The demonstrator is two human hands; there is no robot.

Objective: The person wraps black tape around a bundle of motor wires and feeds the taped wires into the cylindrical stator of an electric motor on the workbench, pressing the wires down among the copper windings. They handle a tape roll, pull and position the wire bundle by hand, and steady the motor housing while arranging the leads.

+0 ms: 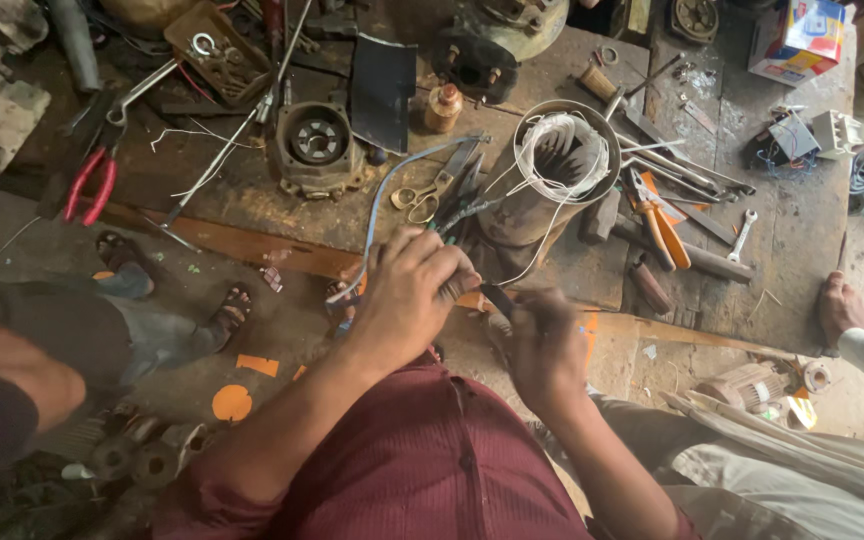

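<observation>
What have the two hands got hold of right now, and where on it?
The left hand grips a bundle of wire leads at its near end. The right hand is blurred; whether it holds anything cannot be told.

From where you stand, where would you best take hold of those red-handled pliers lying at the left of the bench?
Probably by the two red handles. The red-handled pliers lie flat with the handles splayed toward the bench's near edge and the dark jaws pointing away, so come from the near-left side and close over both handles.
</observation>
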